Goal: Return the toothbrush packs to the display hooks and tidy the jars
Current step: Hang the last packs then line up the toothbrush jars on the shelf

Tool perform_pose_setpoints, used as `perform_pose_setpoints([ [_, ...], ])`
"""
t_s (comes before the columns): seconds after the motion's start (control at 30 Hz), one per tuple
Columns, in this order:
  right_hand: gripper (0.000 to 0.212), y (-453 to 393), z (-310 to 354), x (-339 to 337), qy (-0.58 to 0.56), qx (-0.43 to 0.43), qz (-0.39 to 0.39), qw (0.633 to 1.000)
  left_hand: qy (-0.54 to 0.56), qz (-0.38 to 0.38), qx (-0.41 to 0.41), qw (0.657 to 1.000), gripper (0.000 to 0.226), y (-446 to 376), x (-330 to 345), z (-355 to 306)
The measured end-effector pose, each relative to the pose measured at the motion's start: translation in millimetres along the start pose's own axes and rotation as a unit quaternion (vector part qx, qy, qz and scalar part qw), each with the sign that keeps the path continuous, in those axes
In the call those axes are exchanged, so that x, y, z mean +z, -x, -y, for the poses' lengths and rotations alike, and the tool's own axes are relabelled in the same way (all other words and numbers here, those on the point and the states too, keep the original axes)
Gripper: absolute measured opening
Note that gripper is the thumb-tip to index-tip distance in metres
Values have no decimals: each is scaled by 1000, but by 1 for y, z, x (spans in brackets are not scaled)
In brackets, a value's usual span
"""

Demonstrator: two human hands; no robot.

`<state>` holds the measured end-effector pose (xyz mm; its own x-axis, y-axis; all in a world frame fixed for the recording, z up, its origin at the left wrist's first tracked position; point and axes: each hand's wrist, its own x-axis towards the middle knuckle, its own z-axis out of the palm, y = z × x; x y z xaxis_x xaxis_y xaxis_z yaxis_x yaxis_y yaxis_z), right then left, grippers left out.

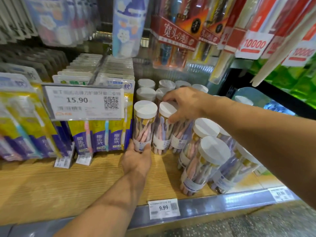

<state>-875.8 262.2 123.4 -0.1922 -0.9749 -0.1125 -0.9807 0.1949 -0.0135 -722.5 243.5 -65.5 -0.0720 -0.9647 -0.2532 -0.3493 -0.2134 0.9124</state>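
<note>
Tidying jars: left hand (136, 159) cupping the base of a clear white-lidded toothbrush jar (144, 125), right hand (183, 104) gripping the lid of its neighbouring jar (165, 129). Best nudged upright, flush, labels forward. Below, a pale wooden shop shelf (68, 182); hanging yellow-and-purple toothbrush packs (100, 134) alongside.

Left hand (136, 159) palm-up, fingers curled in grip; right hand (185, 104) arched, fingertips spread downward.

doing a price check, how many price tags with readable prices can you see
2: the 15.90 tag hanging before the toothbrush packs, and the 9.99 tag on the shelf edge. Others are too blurred.
</note>
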Motion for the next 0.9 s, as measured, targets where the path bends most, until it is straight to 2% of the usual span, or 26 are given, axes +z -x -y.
perform_pose_setpoints([
  [0.13,79,-5,-1,3,6,9,-22,1000,-10,-6,-15,1000,67,0,-1,3],
  [0.2,80,-1,1,3,10,13,-31,999,-13,-1,-47,999,68,6,-1,6],
  [0.3,64,21,-1,-3,-11,55,-62,997,-29,26,-53,998,43,23,0,10],
  [0.37,49,42,-11,-5,-24,83,-94,992,-54,68,-1,996,25,38,-3,3],
  [0.4,44,54,-17,-5,-45,95,-112,988,-66,100,42,992,23,46,-5,-4],
  [0.53,24,97,-30,0,-167,154,-229,947,-96,249,207,941,45,81,-5,-26],
  [0.6,22,114,-25,8,-196,187,-275,923,-130,289,229,921,71,97,0,-30],
  [0.63,22,120,-22,14,-200,199,-285,916,-128,291,223,922,83,104,3,-32],
  [0.7,22,128,-13,26,-204,213,-272,916,-96,266,210,936,92,118,5,-34],
  [0.83,27,127,-9,35,-183,217,-223,933,-83,238,204,946,65,128,11,-36],
  [0.9,32,124,-10,34,-173,218,-198,940,-79,229,188,952,62,128,9,-36],
])
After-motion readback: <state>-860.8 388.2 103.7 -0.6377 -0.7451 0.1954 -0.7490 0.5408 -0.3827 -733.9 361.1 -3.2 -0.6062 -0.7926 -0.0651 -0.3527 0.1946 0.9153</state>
